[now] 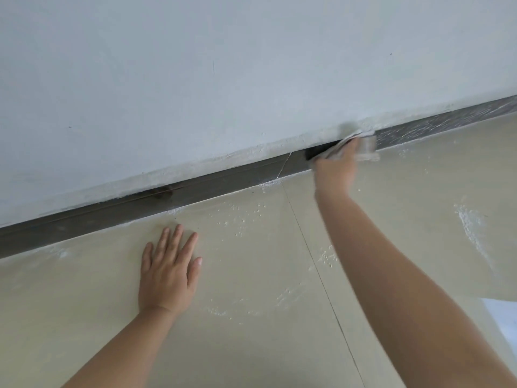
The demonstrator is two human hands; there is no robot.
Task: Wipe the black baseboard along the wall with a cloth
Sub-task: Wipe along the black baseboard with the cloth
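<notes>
The black baseboard [223,177] runs slantwise from lower left to upper right where the pale wall meets the floor. Its right stretch carries white dust streaks; the part left of my right hand looks darker. My right hand [337,166] presses a grey-white cloth [363,145] flat against the baseboard; hand and cloth are blurred. My left hand [167,271] lies flat on the beige floor tile, fingers spread, holding nothing, a little short of the baseboard.
The white wall [223,65] fills the upper half. Beige floor tiles [251,275] carry white dust and crumbs, with a joint line [321,275] running toward me. A white patch [503,317] shows at the right edge.
</notes>
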